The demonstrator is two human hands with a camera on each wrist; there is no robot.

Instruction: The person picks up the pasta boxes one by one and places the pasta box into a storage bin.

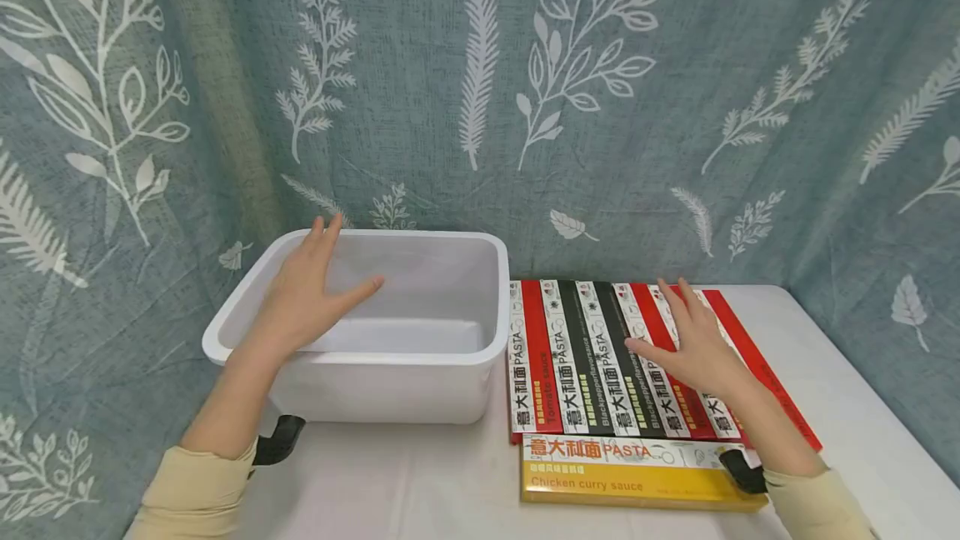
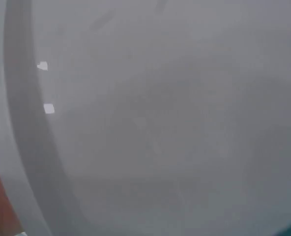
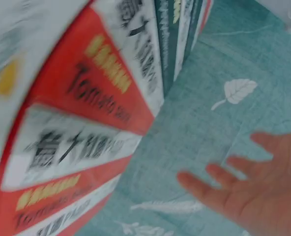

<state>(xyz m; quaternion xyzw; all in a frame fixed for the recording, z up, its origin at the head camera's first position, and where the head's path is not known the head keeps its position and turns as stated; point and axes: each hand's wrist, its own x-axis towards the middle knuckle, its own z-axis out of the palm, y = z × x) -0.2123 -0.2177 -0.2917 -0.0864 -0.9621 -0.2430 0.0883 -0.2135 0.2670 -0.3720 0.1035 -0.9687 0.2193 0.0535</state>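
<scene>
"Any grip found?"
"None: left hand [image 1: 306, 298] hung over the white tub [image 1: 375, 390], right hand [image 1: 701, 352] above 5 pasta boxes [image 1: 600, 373], fingers apart"
"What explained the layout?"
"Presumably reach: the row lay beside the tub, 1 yellow box [image 1: 630, 477] crosswise in front"

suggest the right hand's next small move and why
Perhaps lower the right hand and grip one of the red or black pasta boxes: in the head view it appears over them, holding nothing, and the white bin alongside shows no boxes inside.
</scene>
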